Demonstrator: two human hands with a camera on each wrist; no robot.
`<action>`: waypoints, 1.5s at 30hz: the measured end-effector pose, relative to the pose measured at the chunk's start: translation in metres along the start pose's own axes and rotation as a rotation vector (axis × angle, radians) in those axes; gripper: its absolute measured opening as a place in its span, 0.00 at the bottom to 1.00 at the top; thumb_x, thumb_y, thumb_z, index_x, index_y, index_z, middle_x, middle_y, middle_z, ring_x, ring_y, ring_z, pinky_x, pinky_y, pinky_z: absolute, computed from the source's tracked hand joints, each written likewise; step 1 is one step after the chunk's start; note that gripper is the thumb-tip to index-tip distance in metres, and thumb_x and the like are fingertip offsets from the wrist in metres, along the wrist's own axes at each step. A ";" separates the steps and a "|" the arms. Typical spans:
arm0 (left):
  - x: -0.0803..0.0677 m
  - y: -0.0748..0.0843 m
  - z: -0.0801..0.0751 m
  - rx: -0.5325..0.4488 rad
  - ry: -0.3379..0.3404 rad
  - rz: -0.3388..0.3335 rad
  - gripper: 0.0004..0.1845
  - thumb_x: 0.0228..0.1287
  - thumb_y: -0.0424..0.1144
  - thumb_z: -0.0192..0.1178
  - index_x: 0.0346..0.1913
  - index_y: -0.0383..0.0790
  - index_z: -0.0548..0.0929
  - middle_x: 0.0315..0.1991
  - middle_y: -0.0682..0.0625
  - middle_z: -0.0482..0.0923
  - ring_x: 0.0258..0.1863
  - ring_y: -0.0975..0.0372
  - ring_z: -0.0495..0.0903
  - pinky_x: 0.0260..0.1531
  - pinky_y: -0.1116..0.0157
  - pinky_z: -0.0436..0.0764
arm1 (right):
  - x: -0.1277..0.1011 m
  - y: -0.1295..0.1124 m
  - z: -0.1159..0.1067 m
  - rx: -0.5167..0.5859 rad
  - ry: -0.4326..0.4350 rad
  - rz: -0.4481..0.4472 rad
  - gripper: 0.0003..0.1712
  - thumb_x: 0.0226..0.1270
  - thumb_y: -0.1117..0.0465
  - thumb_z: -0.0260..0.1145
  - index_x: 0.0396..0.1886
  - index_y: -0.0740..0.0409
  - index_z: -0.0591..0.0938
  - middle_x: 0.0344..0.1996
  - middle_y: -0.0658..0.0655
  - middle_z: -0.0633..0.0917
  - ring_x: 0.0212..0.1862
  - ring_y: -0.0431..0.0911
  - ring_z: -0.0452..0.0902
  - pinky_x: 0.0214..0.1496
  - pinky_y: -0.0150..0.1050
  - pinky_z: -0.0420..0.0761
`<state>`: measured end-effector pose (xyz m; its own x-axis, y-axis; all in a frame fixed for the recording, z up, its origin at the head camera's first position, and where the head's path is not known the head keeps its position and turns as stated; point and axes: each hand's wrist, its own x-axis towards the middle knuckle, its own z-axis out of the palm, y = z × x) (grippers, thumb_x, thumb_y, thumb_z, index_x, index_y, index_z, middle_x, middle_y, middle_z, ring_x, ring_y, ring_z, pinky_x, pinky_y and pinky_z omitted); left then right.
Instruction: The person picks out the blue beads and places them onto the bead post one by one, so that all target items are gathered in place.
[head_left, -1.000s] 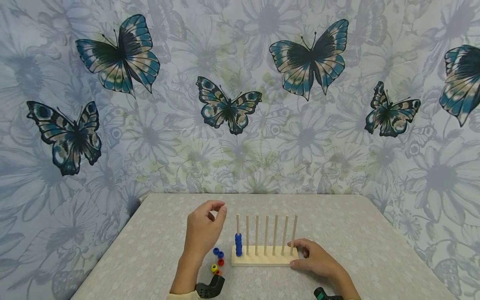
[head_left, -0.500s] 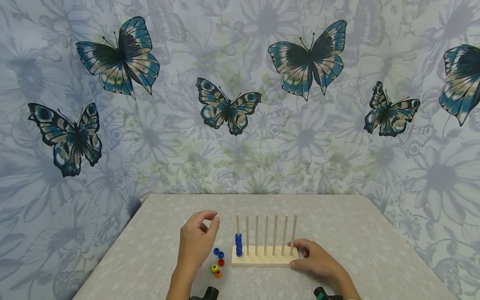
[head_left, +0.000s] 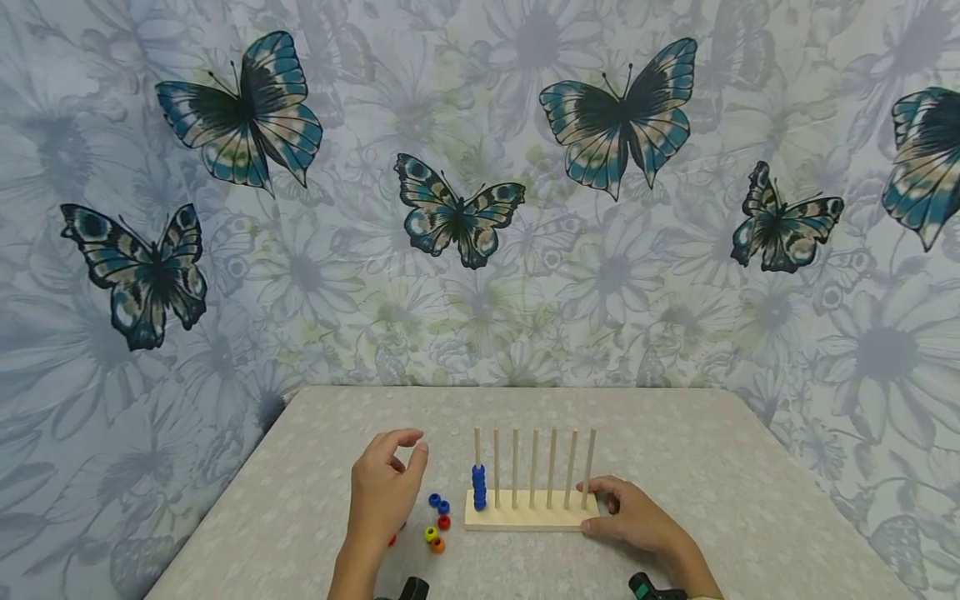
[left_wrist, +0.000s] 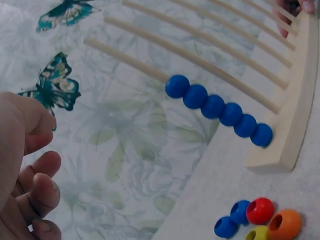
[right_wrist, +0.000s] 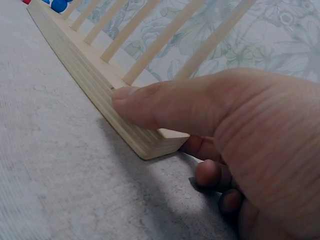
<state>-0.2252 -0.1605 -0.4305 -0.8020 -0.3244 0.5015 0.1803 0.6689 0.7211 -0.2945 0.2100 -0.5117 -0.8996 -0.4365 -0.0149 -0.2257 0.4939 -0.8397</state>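
A wooden peg stand [head_left: 528,523] with a row of upright pegs rests on the table, and a stack of blue beads [left_wrist: 212,106] fills the lower part of its leftmost peg. My right hand [head_left: 633,517] grips the stand's right end, the thumb [right_wrist: 150,106] on the front of the base and the fingers behind it. Left of the stand, my left hand [head_left: 384,487] is raised with loosely bent fingers and a gap between thumb and index finger; nothing is held in it. Loose blue beads [head_left: 435,500], a red bead [left_wrist: 260,211], a yellow bead [head_left: 431,534] and an orange bead [left_wrist: 285,224] lie between it and the stand.
More red beads [head_left: 392,540] show partly behind the left wrist. A pale patterned cloth covers the table [head_left: 750,500], which meets a wall [head_left: 480,333] with butterfly prints at the back.
My left hand has moved left and down, away from the stand's leftmost peg, uncovering more loose beads. The right hand has stayed on the stand's end.
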 end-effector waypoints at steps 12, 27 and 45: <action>-0.001 -0.019 0.009 0.081 -0.188 -0.069 0.11 0.65 0.43 0.65 0.49 0.54 0.86 0.48 0.51 0.83 0.28 0.64 0.72 0.30 0.68 0.73 | -0.002 0.002 -0.003 -0.006 0.010 0.005 0.32 0.54 0.52 0.79 0.60 0.51 0.82 0.34 0.55 0.74 0.35 0.44 0.64 0.32 0.34 0.65; -0.005 -0.029 0.019 0.153 -0.277 -0.094 0.11 0.62 0.41 0.68 0.47 0.53 0.87 0.47 0.51 0.84 0.41 0.56 0.81 0.41 0.56 0.81 | -0.002 0.000 -0.002 -0.035 0.015 0.006 0.32 0.54 0.50 0.79 0.59 0.50 0.82 0.33 0.54 0.74 0.35 0.43 0.64 0.32 0.34 0.65; -0.007 -0.043 0.026 0.222 -0.385 -0.111 0.12 0.61 0.39 0.69 0.47 0.50 0.87 0.45 0.53 0.84 0.47 0.55 0.83 0.46 0.49 0.82 | 0.001 0.002 0.000 -0.018 0.018 0.017 0.32 0.52 0.51 0.80 0.58 0.48 0.82 0.34 0.55 0.74 0.36 0.45 0.64 0.32 0.35 0.65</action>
<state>-0.2416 -0.1697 -0.4777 -0.9703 -0.1583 0.1827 -0.0113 0.7848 0.6197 -0.2955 0.2106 -0.5132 -0.9098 -0.4146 -0.0195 -0.2168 0.5148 -0.8295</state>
